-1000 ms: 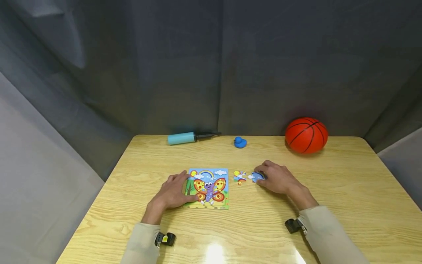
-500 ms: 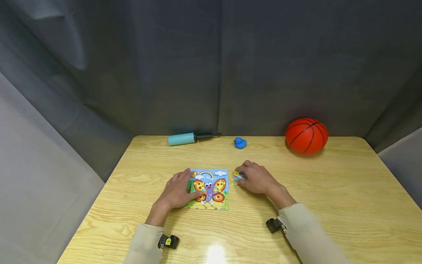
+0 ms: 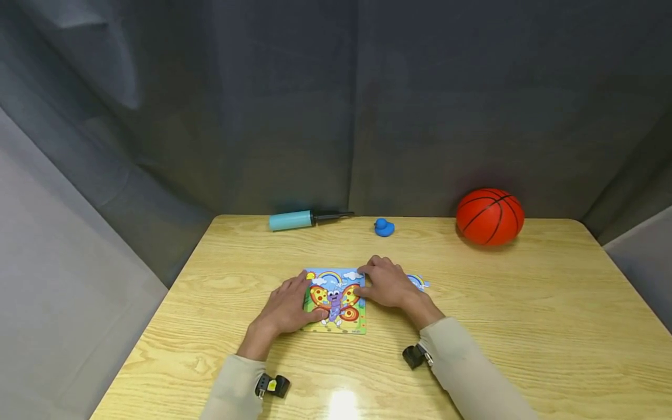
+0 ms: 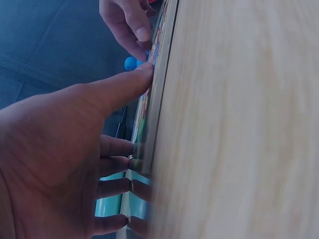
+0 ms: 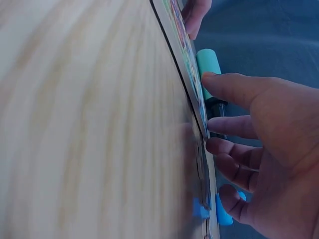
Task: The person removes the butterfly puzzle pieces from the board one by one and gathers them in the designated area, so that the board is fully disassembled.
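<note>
A square butterfly jigsaw puzzle (image 3: 336, 318) lies flat on the table between both hands. In the head view, my left hand (image 3: 286, 308) rests on its left side, thumb over the picture. The left wrist view shows the thumb extended onto the puzzle and the other fingertips by its edge and the table. My right hand (image 3: 388, 284) is at the puzzle's upper right corner, thumb and index finger at the border, other fingers loosely bent in the right wrist view. A loose rainbow puzzle piece (image 3: 418, 282) shows just right of that hand. Whatever lies beneath the right palm is hidden.
Along the back of the table lie a teal hand pump (image 3: 291, 220) with a black nozzle, a blue rubber duck (image 3: 384, 227) and a red basketball (image 3: 490, 216). A dark curtain (image 3: 336, 105) hangs behind the table (image 3: 525, 326).
My right hand has moved left, from the loose pieces to the puzzle's right border. The rainbow piece is uncovered, while the sun piece is now out of sight. My left hand shifted slightly right.
</note>
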A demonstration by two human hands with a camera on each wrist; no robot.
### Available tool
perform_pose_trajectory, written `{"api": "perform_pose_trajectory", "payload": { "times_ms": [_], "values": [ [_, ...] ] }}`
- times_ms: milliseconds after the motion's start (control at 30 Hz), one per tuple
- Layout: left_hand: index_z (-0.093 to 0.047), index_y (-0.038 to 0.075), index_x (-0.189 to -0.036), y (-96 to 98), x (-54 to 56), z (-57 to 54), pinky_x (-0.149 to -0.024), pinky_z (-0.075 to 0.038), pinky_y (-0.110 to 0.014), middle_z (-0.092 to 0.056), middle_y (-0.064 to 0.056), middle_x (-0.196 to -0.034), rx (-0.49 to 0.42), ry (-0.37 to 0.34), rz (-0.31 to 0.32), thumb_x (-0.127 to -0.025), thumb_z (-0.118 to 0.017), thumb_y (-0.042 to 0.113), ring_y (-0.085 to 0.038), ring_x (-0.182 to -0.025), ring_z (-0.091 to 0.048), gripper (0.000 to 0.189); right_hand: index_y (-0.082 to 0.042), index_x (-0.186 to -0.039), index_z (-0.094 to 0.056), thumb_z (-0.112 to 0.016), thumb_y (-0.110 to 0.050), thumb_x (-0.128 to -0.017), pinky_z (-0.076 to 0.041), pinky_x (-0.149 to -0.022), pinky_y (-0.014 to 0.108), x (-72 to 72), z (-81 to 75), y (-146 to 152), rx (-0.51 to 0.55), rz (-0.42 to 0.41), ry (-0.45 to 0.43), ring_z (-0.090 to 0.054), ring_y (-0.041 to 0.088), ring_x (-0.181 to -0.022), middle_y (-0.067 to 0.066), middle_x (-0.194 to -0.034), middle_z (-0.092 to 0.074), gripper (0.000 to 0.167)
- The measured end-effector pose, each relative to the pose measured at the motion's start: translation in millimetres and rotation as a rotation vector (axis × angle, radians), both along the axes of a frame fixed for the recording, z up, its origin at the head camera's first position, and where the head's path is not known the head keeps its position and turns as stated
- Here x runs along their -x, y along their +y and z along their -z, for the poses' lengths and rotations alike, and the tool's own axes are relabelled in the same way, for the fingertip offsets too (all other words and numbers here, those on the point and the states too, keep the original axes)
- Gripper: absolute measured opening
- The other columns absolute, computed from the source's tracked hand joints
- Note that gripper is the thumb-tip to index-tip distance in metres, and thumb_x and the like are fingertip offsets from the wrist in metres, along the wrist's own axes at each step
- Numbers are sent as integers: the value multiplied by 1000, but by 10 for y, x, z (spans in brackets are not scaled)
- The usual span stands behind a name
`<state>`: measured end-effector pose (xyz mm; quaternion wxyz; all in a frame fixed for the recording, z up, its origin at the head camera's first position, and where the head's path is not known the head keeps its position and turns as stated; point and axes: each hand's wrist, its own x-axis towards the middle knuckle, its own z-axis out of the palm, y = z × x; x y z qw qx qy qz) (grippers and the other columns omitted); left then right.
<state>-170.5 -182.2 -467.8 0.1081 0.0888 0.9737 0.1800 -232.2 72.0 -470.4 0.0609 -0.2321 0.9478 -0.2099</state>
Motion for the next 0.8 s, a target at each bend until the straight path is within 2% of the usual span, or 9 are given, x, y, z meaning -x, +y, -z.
{"api": "perform_pose_trajectory", "payload": {
  "times_ms": [333,567,800],
  "values": [
    [-39,9,-148,-3,8,1,-114,-26,-57,-22,-6,-162,7,18,7,-82,-66,61,-31,-147,-24,88,-16,-115,-67,-76,-44,-80,-41,-82,45,78,-29,-101,-58,34,-34,-51,23,-102,3,-115,-57,45],
    [-38,9,-149,0,13,-3,-114,-25,-57,-22,-5,-162,-1,15,8,-82,-66,60,-31,-147,-24,89,-14,-113,-65,-79,-41,-77,-40,-94,51,128,-106,-161,-71,55,-150,-50,24,-107,4,-114,-56,47],
    [-38,9,-149,-9,15,5,-115,-24,-57,-21,-5,-162,-11,12,5,-82,-67,60,-32,-147,-24,89,-12,-112,-60,-80,-36,-74,-39,-95,50,146,-119,-192,-39,73,-194,-50,24,-105,5,-112,-56,49]
  ]
}}
